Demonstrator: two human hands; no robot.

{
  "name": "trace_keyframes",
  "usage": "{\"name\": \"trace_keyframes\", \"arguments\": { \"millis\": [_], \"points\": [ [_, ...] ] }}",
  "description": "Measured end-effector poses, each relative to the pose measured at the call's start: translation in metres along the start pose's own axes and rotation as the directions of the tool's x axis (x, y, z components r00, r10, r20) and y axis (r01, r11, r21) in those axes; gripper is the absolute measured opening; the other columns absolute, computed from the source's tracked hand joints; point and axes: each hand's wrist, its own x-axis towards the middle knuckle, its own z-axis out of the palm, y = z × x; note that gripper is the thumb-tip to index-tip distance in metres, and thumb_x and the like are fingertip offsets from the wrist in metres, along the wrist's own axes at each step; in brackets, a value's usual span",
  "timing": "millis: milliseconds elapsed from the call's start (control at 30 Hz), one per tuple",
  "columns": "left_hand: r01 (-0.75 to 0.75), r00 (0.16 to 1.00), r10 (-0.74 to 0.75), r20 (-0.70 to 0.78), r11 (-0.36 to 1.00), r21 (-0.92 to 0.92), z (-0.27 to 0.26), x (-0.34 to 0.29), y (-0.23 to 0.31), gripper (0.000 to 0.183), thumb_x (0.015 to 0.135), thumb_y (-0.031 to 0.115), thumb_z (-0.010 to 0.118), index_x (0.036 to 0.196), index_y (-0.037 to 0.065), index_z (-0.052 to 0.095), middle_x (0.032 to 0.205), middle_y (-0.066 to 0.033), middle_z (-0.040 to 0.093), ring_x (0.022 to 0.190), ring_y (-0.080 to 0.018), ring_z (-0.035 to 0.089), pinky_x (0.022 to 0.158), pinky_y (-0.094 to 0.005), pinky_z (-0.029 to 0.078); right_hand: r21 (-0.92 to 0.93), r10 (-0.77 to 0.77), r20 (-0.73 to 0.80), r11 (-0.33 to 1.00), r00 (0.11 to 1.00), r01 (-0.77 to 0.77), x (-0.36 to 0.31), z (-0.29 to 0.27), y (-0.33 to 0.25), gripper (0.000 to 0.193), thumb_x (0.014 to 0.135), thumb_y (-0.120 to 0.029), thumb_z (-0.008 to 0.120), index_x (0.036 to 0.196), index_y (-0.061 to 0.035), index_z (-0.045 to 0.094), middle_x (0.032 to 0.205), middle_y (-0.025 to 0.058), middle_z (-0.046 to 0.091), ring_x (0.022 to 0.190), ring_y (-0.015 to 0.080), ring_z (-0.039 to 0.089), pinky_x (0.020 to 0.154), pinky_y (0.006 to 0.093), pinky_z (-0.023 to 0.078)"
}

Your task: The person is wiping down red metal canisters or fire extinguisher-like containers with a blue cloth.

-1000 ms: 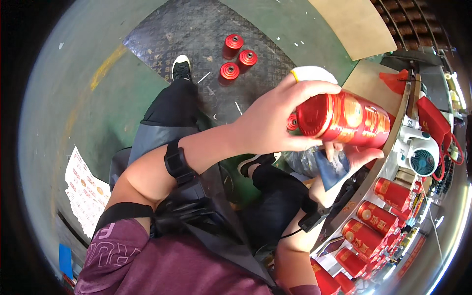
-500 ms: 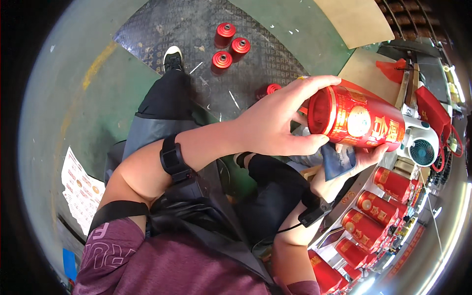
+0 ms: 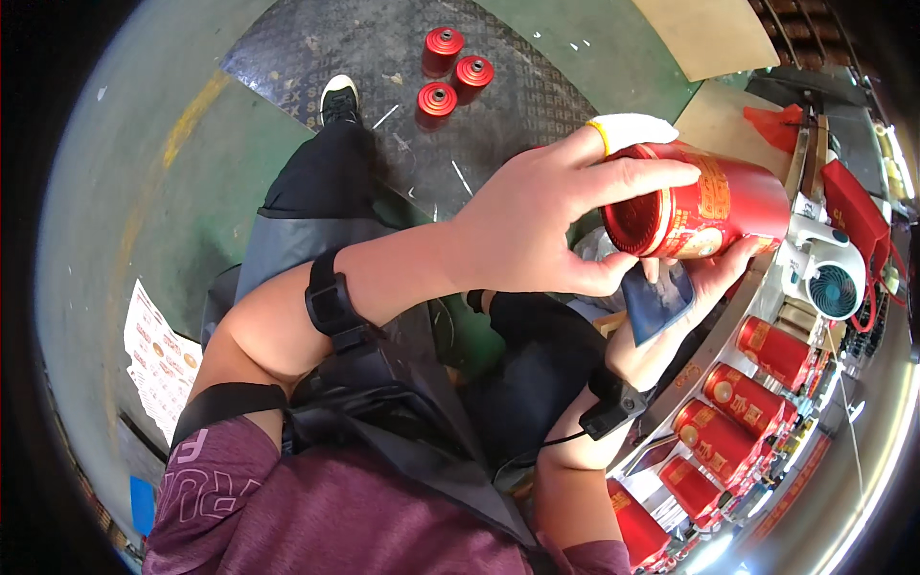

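Red canister [image 3: 743, 196] lying sideways in a two-handed grip.
The left hand [image 3: 556, 216] is spread wide over the canister's left end, a white cover [image 3: 637, 130] on one finger; the right hand [image 3: 707, 290] cups it from below, a blue pad [image 3: 659, 305] across the palm. Those left fingers hide part of that end. Right of the canister stands a white fan [image 3: 829, 278]; below it, more red canisters [image 3: 711, 436]; to its upper left, three red bottles [image 3: 472, 80].

There are one held can [image 3: 743, 199], three floor cans [image 3: 443, 53], one fan [image 3: 832, 290], one sheet [image 3: 158, 356].
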Motion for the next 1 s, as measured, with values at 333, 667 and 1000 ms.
{"name": "trace_keyframes", "arguments": {
  "millis": [333, 667, 1000],
  "points": [
    [0.250, 0.966, -0.257, 0.030, 0.897, -0.365, 0.014, -0.010, -0.008, 0.075, 0.080, -0.003, 0.068, 0.149, 0.005, 0.038, 0.142, -0.0113, 0.046, 0.127, -0.0231, 0.054, 0.099, -0.0374, 0.053, -0.181, -0.068, -0.193, 0.983, 0.979, 0.033, -0.004, 0.012, 0.002, 0.058, 0.092, -0.055, 0.065, 0.133, -0.0153, 0.055, 0.124, 0.0047, 0.064, 0.107, 0.0160, 0.064, 0.087, 0.0319, 0.053],
    [0.384, 0.919, -0.381, 0.103, 0.801, -0.460, 0.013, -0.012, -0.009, 0.076, 0.084, -0.005, 0.064, 0.153, 0.004, 0.032, 0.130, -0.0141, 0.057, 0.109, -0.0157, 0.062, 0.085, -0.0288, 0.056, -0.221, -0.107, -0.282, 0.974, 0.953, 0.044, 0.000, 0.012, 0.003, 0.045, 0.091, -0.052, 0.069, 0.118, -0.0170, 0.063, 0.099, -0.0030, 0.066, 0.073, 0.0051, 0.059, 0.060, 0.0188, 0.046],
    [0.394, 0.912, -0.397, 0.107, 0.770, -0.502, 0.011, -0.012, -0.014, 0.064, 0.090, -0.002, 0.059, 0.150, 0.001, 0.036, 0.135, -0.0126, 0.055, 0.115, -0.0177, 0.060, 0.090, -0.0306, 0.054, -0.240, -0.117, -0.332, 0.970, 0.936, 0.036, 0.001, 0.017, 0.006, 0.045, 0.087, -0.051, 0.074, 0.112, -0.0141, 0.065, 0.085, -0.0012, 0.064, 0.065, 0.0040, 0.054, 0.057, 0.0179, 0.046]
  ]
}}
